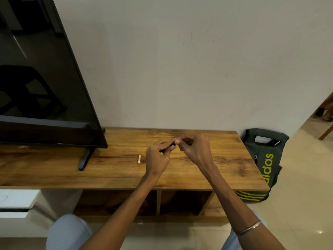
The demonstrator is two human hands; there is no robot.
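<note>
Thing in hand: a small black object (168, 147), slim and dark, held above the wooden cabinet top (117, 177) just right of the frame's centre; I can't tell what it is.
Left hand (158, 157): fingers curled round the lower-left part of the object, thumb on top.
Right hand (195, 150): fingertips bunched and pinching the object's upper-right end, it seems; the exact contact is too small to tell.
Key relation: the object's long axis runs from lower left to upper right, so its free end points straight at the right hand, which sits to the right of the left hand. A pull or twist would go along that line, I'd judge.
Orange piece (139, 160): lies flat on the wood just left of the left hand, apart from it, long axis near vertical in the frame.
Counts: one black object, one orange piece, two hands.
Around: one television (45, 78) at left, one dark bag (264, 159) on the floor at right.
</note>
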